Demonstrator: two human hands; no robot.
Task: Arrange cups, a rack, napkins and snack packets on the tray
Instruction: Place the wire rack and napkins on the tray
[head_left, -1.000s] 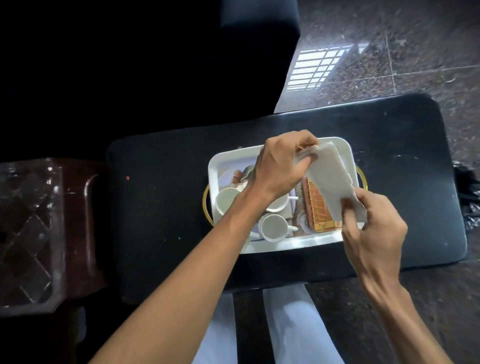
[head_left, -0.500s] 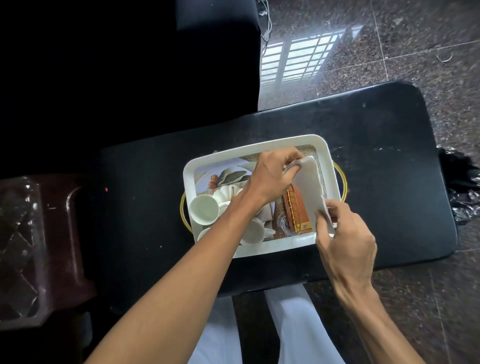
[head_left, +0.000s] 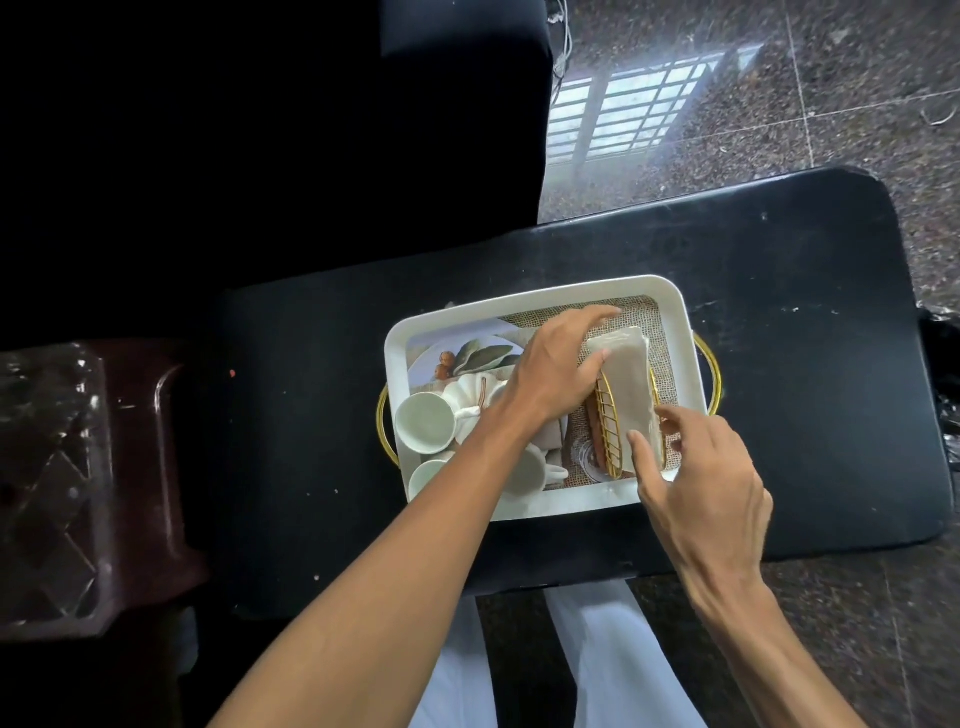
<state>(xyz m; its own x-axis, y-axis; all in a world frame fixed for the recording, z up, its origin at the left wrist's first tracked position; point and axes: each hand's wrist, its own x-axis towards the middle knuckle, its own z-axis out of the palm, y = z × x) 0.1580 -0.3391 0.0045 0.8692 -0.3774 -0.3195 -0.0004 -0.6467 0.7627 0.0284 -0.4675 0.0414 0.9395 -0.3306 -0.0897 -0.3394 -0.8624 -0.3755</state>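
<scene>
A white tray (head_left: 545, 512) with gold handles sits on a black padded surface (head_left: 779, 322). On its right half stands a gold wire rack (head_left: 608, 423). A stack of white napkins (head_left: 626, 384) sits in the rack, between its two wire sides. The stack is long and thin. Its long side runs from the near edge of the tray toward the far edge, the same way the rack runs.

The left hand (head_left: 553, 364) lies across the far end of the stack. Its thumb presses the left side of the napkins and its fingers reach over the top to the far side, so it pinches that end. The right hand (head_left: 701, 483) is at the near end. Its fingers are a little spread, and the thumb and first finger touch the near corner of the stack. I cannot tell how hard it grips.

So each hand has one end, and the napkins lie straight between them. I think the next move is to push the stack down flat into the rack. The right hand is nearer the end that sticks up.

White cups (head_left: 426, 421) lie on the left half of the tray, under the left arm. I cannot see any snack packets clearly.
</scene>
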